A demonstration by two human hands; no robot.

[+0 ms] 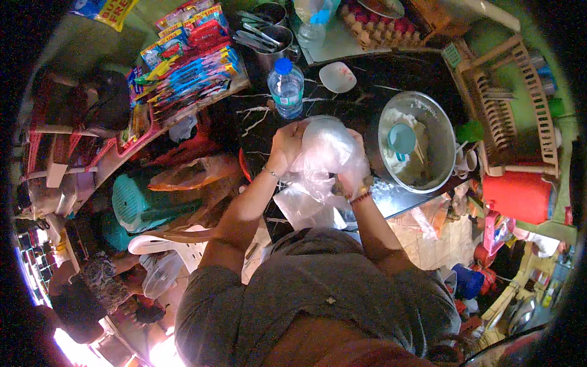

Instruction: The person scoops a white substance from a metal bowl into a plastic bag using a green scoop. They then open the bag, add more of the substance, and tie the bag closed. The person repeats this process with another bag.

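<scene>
A clear plastic bag (328, 142) with something whitish inside is held up between my two hands over the black marbled table (257, 133). My left hand (287, 146) grips its left side. On the right side my right hand (355, 169) holds it, partly hidden by the film. Below the bag, more thin clear plastic (307, 206) lies at the table's near edge. To the right stands a large metal bowl (431, 169) with white powder and a teal plastic cup (402, 139) in it.
A water bottle with a blue cap (285, 89) stands beyond my left hand, and a small white dish (338, 77) lies farther back. Metal mugs with cutlery (273, 48), sachets (192, 78) and egg trays (378, 27) line the back. A dish rack (495, 110) is at right.
</scene>
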